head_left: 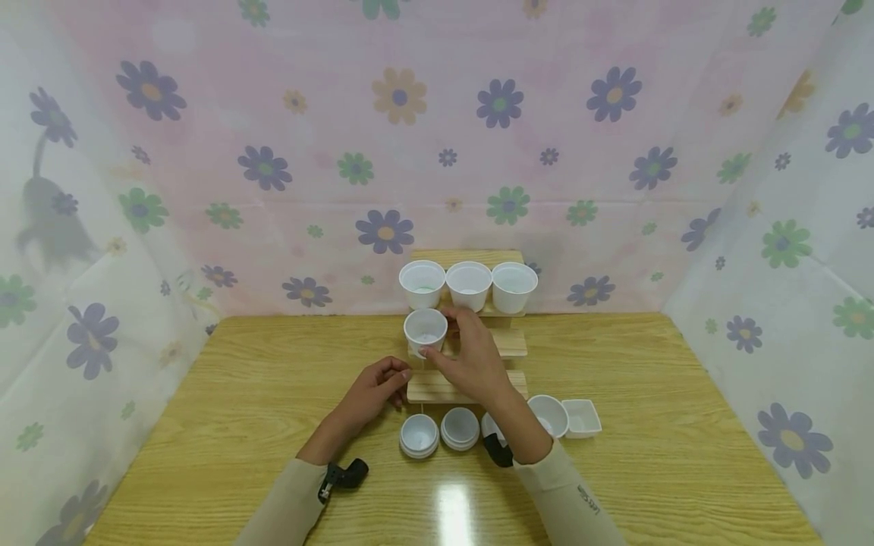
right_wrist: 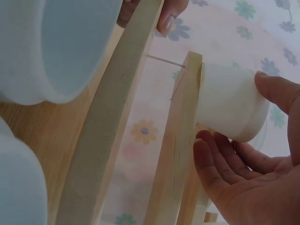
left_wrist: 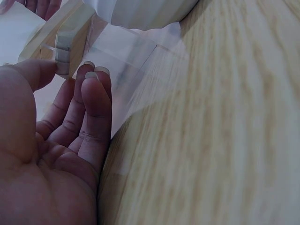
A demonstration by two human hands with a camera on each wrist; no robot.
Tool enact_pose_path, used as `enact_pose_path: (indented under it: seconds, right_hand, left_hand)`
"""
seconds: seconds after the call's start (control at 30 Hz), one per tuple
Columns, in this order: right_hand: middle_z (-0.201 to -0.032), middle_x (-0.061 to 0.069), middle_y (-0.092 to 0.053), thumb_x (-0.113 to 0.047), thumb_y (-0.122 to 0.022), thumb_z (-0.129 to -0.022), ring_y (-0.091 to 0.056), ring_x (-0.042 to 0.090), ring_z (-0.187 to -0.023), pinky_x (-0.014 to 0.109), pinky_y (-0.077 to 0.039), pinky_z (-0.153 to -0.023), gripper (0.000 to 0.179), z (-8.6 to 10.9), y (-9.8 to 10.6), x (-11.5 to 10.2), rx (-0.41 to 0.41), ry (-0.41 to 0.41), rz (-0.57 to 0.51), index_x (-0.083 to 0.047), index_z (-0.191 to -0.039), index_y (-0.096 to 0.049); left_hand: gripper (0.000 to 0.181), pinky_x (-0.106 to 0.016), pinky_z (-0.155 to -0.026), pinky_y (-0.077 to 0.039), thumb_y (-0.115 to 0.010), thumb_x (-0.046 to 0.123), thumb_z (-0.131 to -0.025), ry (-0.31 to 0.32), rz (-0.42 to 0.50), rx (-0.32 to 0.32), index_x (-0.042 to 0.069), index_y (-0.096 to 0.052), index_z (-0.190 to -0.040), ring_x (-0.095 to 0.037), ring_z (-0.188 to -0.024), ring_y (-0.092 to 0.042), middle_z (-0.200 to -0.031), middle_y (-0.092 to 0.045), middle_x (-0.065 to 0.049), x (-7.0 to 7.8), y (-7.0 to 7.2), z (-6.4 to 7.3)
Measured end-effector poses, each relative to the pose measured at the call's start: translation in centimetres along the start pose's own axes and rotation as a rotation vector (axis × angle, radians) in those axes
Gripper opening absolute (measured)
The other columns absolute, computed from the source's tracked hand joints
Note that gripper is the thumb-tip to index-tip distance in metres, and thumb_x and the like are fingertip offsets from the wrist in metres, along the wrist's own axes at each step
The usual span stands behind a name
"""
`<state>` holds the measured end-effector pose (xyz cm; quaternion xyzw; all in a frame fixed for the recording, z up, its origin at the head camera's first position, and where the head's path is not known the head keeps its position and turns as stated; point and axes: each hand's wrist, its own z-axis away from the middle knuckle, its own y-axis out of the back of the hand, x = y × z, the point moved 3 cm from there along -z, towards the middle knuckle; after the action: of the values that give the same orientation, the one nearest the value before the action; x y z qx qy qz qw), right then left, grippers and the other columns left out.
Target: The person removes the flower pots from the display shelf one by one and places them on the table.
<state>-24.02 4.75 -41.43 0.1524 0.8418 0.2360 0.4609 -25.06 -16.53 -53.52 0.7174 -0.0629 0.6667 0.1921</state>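
Observation:
My right hand [head_left: 474,360] holds a white plastic cup [head_left: 425,334] at the left end of a middle step of a tiered wooden rack [head_left: 437,388]. In the right wrist view the cup's base [right_wrist: 229,101] meets the plank, with the thumb on one side and the fingers on the other. My left hand [head_left: 378,387] is at the left end of the lowest step. Its thumb [left_wrist: 44,72] touches the plank end [left_wrist: 65,51], and its fingers curl beside it. Along a higher step stand three white cups [head_left: 422,280], side by side.
In front of the rack, white round containers [head_left: 419,434] stand in a row on the wooden table [head_left: 273,425]. A square white dish [head_left: 581,417] ends that row at the right, partly behind the right forearm's side. Flowered cloth [head_left: 437,174] hangs behind the rack.

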Motion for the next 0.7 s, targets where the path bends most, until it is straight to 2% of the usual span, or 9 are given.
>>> enact_pose_path:
  seconds: [0.47,0.7]
  right_hand:
    - [-0.124,0.013,-0.064,-0.012,-0.093,-0.084,-0.066,0.027,-0.111,0.043,-0.058,-0.095,0.065,-0.04,-0.07,0.13,0.006,-0.018,-0.031,0.002,-0.137,-0.057]
    - [-0.125,0.012,-0.064,-0.012,-0.092,-0.085,-0.067,0.026,-0.115,0.040,-0.058,-0.100,0.063,-0.05,-0.04,0.16,0.008,-0.039,-0.061,0.001,-0.136,-0.057]
  left_hand:
    - [0.030,-0.032,-0.068,-0.060,-0.057,0.024,-0.113,0.010,0.005,-0.003,-0.002,-0.062,-0.125,-0.021,-0.077,-0.066,-0.090,-0.067,-0.010,0.12,-0.04,0.00]
    - [0.031,-0.033,-0.068,-0.060,-0.057,0.025,-0.113,0.005,0.006,-0.005,-0.003,-0.062,-0.125,-0.021,-0.077,-0.066,-0.090,-0.067,-0.011,0.13,-0.04,0.02]
